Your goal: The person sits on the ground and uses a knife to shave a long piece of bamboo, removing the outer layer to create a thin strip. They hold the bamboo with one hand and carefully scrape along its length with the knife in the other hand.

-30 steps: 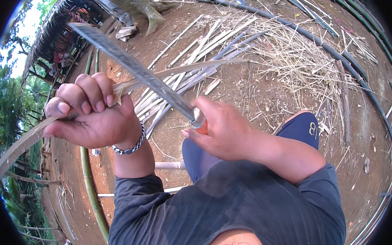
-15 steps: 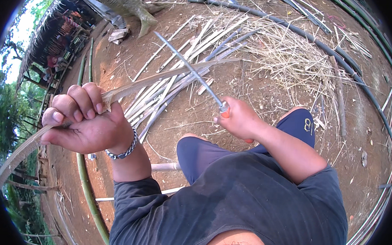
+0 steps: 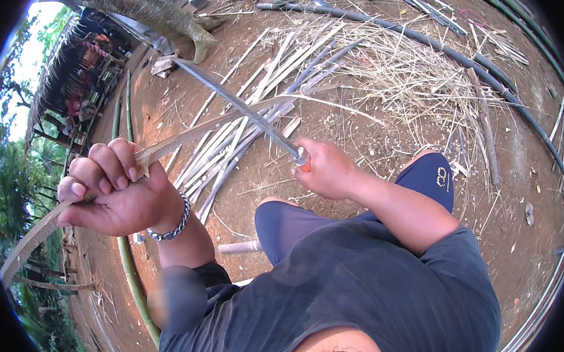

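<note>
Strip (image 3: 185, 136) slants through the clenched left hand (image 3: 115, 189), the right hand (image 3: 330, 169) clamped on a knife (image 3: 235, 102) whose blade crosses it, contact unclear, so paring seems the step, the next stroke calling for a shallow, steady angle.

The long blade (image 3: 238, 106) is steel grey, its handle (image 3: 306, 165) bright orange. The held strip (image 3: 187, 135) is dull tan-brown. A bracelet (image 3: 180, 221) shows a silver-and-dark linked pattern; the shirt (image 3: 365, 289) is charcoal with darker patches, the trousers (image 3: 425, 183) navy with a pale yellow marking. Strips piled beyond (image 3: 281, 67) mix cream with greyish violet, beside straw-yellow shavings (image 3: 421, 75). One pole (image 3: 131, 273) is green, another (image 3: 395, 29) slate grey, and the soil (image 3: 512, 277) reddish brown.
</note>
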A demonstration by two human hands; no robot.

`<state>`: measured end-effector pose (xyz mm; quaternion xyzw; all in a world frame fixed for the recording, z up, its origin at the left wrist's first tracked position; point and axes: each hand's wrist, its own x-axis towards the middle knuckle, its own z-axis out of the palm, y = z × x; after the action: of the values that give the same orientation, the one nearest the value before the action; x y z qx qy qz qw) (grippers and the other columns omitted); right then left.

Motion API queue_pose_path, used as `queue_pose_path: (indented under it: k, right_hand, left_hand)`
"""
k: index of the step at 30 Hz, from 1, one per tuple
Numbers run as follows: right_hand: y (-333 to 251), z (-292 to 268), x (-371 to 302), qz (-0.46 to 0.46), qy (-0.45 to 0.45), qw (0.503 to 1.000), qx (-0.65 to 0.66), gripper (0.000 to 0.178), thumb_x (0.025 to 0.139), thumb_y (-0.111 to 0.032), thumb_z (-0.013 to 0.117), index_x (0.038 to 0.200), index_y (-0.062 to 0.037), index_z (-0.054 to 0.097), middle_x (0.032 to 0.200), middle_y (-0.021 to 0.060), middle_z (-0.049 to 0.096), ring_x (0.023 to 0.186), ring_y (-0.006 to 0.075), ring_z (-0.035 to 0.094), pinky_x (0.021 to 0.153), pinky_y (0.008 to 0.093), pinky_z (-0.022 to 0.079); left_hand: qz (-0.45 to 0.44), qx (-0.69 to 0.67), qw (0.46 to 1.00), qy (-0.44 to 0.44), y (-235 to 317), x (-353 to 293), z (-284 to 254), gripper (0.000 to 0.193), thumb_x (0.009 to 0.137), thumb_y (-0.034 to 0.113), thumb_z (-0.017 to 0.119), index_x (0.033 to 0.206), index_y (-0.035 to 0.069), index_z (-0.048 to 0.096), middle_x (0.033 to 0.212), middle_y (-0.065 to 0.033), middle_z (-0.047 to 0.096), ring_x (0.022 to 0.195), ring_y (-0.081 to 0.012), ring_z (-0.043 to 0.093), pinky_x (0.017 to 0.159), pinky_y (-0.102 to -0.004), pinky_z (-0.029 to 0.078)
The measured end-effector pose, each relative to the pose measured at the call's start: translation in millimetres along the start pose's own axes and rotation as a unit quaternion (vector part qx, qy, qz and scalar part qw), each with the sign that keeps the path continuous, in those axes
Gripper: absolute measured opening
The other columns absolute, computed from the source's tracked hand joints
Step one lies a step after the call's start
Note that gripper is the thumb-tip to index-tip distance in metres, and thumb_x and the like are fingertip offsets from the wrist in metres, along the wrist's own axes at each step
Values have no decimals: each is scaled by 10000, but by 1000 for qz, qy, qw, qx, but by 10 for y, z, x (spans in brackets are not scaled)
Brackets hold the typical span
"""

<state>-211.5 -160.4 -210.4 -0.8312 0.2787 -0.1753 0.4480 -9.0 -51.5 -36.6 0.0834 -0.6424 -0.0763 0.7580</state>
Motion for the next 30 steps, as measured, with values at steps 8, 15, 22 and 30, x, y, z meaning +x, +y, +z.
queue_pose_path:
  k: [8,15,22,30]
  right_hand:
    - [1008,-16,223,155,39,987,-24,285,802,-164,620,1015,12,551,809,167,616,759,316,630,708,407,505]
    - [556,-50,217,44,-5,999,30,244,795,-159,611,984,-19,546,774,122,603,725,267,617,696,399,491]
    - [1426,-179,365,155,7,986,-68,224,796,-166,622,961,-30,557,818,162,625,755,298,633,701,417,505]
    - [775,-88,259,26,2,1000,5,190,803,-134,609,957,-47,541,738,83,577,661,219,592,646,365,491]
  left_hand:
    - [0,-13,1000,0,-53,14,-35,456,965,524,443,869,93,556,649,21,363,505,-82,323,423,-219,287]
    - [-27,-40,999,-5,19,16,-53,458,952,529,467,864,91,565,649,23,393,509,-85,340,432,-232,298]
    - [-17,-55,998,-22,-11,-10,-9,478,955,538,451,848,82,542,642,20,387,503,-85,328,436,-232,302]
    - [-9,-55,998,-20,37,-85,65,478,965,535,428,841,83,519,645,16,383,500,-92,330,434,-237,306]
